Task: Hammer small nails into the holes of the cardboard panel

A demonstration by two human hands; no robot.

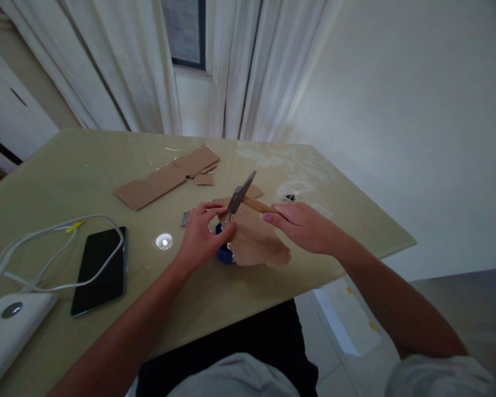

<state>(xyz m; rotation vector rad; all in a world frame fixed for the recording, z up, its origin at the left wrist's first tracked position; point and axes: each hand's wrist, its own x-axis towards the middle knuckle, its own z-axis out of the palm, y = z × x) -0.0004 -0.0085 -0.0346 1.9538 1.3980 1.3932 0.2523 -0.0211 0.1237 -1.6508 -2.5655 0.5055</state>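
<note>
Cream glossy table (149, 320): it bears all the work; its slick-looking top could let things slide under a blow.
Flat brown cardboard pieces (161, 187): they lie loosely together towards the window side, well apart from both hands.
Brown cardboard sheet with rows of small dark dots (256, 240): it lies near the table's front edge, between the hands, its torn near part overhanging a blue object; that uneven support could make it rock or tear when struck.
Right hand (303, 226): closed firmly round a wooden handle, thumb along it; a loosened wrist would probably send the blow astray.
Left hand (200, 234): half curled, thumb and fingertips slightly apart around a thin nail; whether they pinch it is too small to tell. The thumb sits so close that a glancing stroke could catch it.
Hammer with dark metal head and wooden handle (240, 194): tilted, its head just above the nail or touching it; which, cannot be told.
Round blue object (224, 255): partly hidden under the sheet; it might shift if hit off-centre.
Small row of grey metal nails (185, 219): just beside the left fingers; a jolt could scatter them.
Thin dark nail (230, 217): roughly upright over the dots; a slanted hit could bend it.
</note>
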